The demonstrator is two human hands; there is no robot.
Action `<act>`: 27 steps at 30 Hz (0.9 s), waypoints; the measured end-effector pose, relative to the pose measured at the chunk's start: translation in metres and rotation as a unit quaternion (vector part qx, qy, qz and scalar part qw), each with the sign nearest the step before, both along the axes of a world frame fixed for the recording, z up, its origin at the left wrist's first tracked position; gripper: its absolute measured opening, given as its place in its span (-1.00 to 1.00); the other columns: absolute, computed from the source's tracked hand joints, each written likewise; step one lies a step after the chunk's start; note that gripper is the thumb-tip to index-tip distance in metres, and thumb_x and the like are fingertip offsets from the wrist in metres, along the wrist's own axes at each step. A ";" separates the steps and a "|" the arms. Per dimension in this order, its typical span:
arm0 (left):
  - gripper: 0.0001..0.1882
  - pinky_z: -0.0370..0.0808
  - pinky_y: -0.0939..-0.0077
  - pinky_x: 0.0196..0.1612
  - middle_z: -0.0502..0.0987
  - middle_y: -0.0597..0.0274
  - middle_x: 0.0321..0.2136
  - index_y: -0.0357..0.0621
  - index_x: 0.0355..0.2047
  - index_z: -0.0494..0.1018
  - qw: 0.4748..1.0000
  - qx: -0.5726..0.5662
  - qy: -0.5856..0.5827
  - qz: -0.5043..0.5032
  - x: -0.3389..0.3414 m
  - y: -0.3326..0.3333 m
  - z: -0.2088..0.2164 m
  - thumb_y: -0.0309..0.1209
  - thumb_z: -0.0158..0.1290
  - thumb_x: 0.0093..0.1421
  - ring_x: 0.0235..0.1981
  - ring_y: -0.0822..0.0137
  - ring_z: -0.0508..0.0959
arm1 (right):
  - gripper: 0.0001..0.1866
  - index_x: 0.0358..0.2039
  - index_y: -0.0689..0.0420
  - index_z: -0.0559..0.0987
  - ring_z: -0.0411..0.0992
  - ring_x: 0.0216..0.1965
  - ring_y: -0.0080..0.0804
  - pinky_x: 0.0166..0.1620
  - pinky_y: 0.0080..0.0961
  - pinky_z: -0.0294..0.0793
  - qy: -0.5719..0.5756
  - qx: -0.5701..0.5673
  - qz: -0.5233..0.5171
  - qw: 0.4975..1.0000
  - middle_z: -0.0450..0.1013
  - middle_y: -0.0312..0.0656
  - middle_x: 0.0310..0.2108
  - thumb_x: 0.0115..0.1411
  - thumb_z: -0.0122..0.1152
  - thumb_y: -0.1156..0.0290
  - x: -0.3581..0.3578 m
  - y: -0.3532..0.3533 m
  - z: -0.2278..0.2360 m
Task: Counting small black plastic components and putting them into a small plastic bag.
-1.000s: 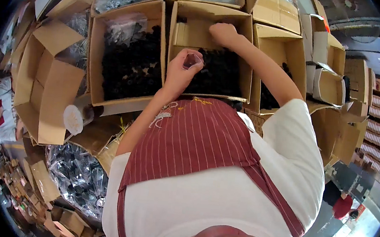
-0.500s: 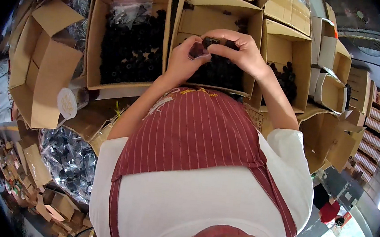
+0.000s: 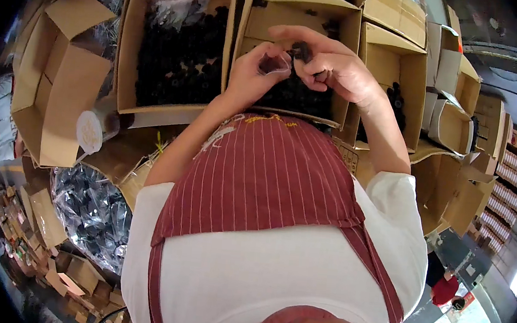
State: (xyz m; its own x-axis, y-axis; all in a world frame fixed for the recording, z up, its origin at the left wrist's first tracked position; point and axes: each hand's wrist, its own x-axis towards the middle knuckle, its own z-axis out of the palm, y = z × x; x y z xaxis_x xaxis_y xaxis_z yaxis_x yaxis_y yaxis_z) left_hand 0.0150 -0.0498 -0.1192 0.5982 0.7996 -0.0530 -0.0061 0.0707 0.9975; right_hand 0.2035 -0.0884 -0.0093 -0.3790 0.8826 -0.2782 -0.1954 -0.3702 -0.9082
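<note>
Left hand (image 3: 250,78): one, bare, curled into a ring of fingers and thumb around a clear plastic bag (image 3: 273,66). Grip closed on the film; the bag's mouth gapes within the ring, facing the wearer. Contents: too small and shaded to tell.

Right hand (image 3: 347,74): one, bare, part-curled, one finger stretched out along the top toward the left hand. Held among the fingers: a small black part (image 3: 302,51), just beside the bag's mouth. Contact between part and bag: cannot tell. A second dark piece (image 3: 320,76) shows lower down, among the bent fingers. The two hands are close together, with the part at the gap between them.

Position: both hands above the middle cardboard box (image 3: 277,20), which contains a heap of loose black pieces (image 3: 301,99), partly hidden by the hands.

Left of it: a cardboard box (image 3: 131,46) of similar black pieces, a crumpled clear bag (image 3: 179,8) lying at its far end. Right of it: a narrower cardboard box (image 3: 382,52), black pieces inside, partly behind the right forearm.

Nearer the wearer, left side: a container with a round white end (image 3: 89,132); a large clear sack (image 3: 91,211) of dark parts.

Worn: one dark red striped apron (image 3: 263,180) over a white shirt (image 3: 285,274).
</note>
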 end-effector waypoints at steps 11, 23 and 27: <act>-0.62 0.43 0.49 -0.04 0.53 0.25 -0.22 -0.19 -0.06 0.41 0.998 0.044 0.008 -0.043 -0.001 -0.001 0.004 -0.53 0.23 0.11 -0.14 0.41 0.53 | -0.38 0.30 0.17 0.27 0.28 -0.49 -0.59 -0.40 -0.62 0.33 -0.034 0.073 0.005 0.997 0.39 -0.10 0.09 0.18 -0.04 0.51 -0.017 0.008 0.000; -0.60 0.46 0.49 -0.09 0.57 0.26 -0.27 -0.25 -0.06 0.40 0.998 0.045 -0.017 -0.038 0.000 -0.002 0.005 -0.48 0.27 0.11 -0.21 0.41 0.55 | -0.45 0.33 0.20 0.16 0.20 0.30 -0.18 0.28 -0.30 0.18 0.122 0.117 -0.077 0.983 0.20 0.00 0.29 0.38 -0.03 0.36 -0.036 0.014 -0.009; -0.64 0.50 0.46 -0.13 0.59 0.18 -0.31 -0.16 -0.13 0.45 0.996 0.088 -0.019 -0.009 0.003 -0.005 0.005 -0.44 0.26 0.06 -0.25 0.34 0.59 | -0.41 0.37 0.17 0.08 0.21 0.30 -0.17 0.31 -0.27 0.12 -0.122 0.310 -0.040 0.942 0.24 -0.03 0.27 0.40 -0.09 0.29 -0.039 0.015 -0.028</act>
